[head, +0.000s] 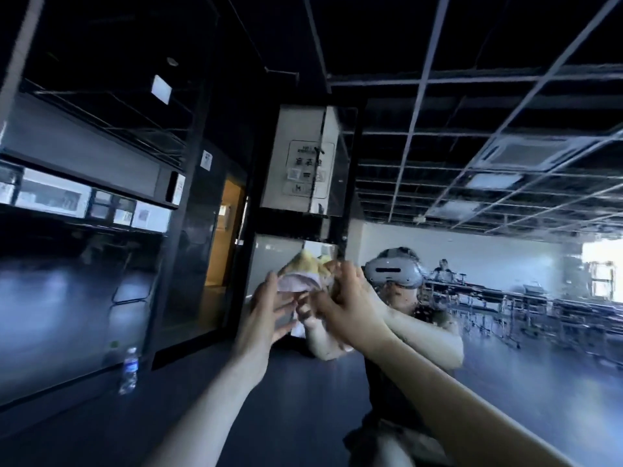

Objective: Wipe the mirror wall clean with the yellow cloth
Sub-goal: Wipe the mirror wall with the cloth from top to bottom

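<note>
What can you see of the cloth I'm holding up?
The cloth is soft, crumpled fabric, yellow along the top and pale underneath. It is bunched up, raised at the mirror wall. Your right hand grips its right end; your left hand, fingers straight, meets its left edge. Blur hides finer detail.

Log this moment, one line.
right hand: grips yellow cloth | left hand: open, beside cloth | mirror wall: cloth raised near it

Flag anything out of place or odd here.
A water bottle stands alone on the floor, lower left, beside the dark glass panel, where it could be kicked. The yellow cloth is bunched between the left hand and right hand, not spread flat. Nothing looks spilled or broken.
</note>
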